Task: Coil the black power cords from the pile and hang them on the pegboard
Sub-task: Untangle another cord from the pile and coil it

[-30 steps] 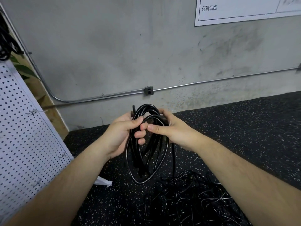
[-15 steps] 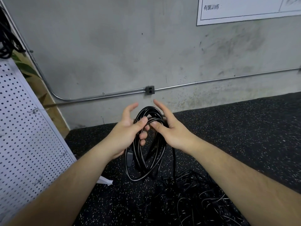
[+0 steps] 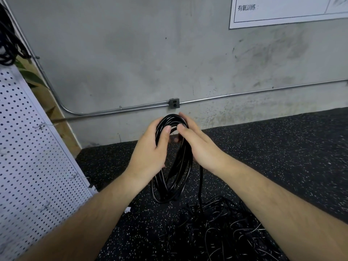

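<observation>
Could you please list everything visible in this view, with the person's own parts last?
coiled black power cord: one, black, held upright by both grips
pile of loose black cords: one pile, black, on the floor below the coil
white perforated pegboard: one, white, left edge
bunch of hung black cords: one, black, top left corner
speckled black rubber floor: one, black with pale flecks
grey concrete wall: one, grey, ahead
silver metal conduit pipe: one, silver, along the wall
grey outlet box: one, grey, on the conduit
white paper poster: one, white, top right
left-hand grip: one, bare, curled round the coil's left side
right-hand grip: one, bare, pinching the coil's top right
</observation>
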{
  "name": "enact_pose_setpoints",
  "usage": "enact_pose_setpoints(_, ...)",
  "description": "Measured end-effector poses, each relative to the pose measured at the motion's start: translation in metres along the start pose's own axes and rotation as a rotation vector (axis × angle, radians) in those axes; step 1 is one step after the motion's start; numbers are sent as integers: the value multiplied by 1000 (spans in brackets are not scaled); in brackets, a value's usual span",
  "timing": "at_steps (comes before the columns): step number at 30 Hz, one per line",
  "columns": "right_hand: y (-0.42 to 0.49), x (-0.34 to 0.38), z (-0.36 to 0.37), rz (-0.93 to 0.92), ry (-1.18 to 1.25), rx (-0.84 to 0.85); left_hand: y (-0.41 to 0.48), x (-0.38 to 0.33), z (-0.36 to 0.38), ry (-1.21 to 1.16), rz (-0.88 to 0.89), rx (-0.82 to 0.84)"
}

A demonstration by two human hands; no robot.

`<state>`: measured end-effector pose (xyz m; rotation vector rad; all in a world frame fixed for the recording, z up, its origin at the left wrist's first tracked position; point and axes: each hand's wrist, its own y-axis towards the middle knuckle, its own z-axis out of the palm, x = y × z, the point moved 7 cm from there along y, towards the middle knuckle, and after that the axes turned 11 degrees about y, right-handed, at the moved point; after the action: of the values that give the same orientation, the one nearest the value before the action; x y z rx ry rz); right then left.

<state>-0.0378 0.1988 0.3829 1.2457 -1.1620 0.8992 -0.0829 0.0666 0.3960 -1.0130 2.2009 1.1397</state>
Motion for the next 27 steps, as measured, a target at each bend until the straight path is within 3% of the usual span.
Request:
enact_pose_setpoints(3,-2,-1,2,-69,-52,-62,1,0,-3,-22,-25,-31)
enact_pose_setpoints(8,-10,-17,19,-9,98,-89,9,4,-15,-138,-106,-132)
enact_pose_setpoints(15,-7,-2,36,-158,-69,-131,-2,-7,-4,31,32,-228)
enact_pose_setpoints(20,-4,-10,27,-81,-40,-139,-5,-19,7,160,120,-87)
enact_pose_setpoints(23,-2,-10,9,-45,40,-172,-2,-17,12,45,105,118)
enact_pose_setpoints(27,2,-2,3,-103,112,-238,2,-9,4,-390,-106,138)
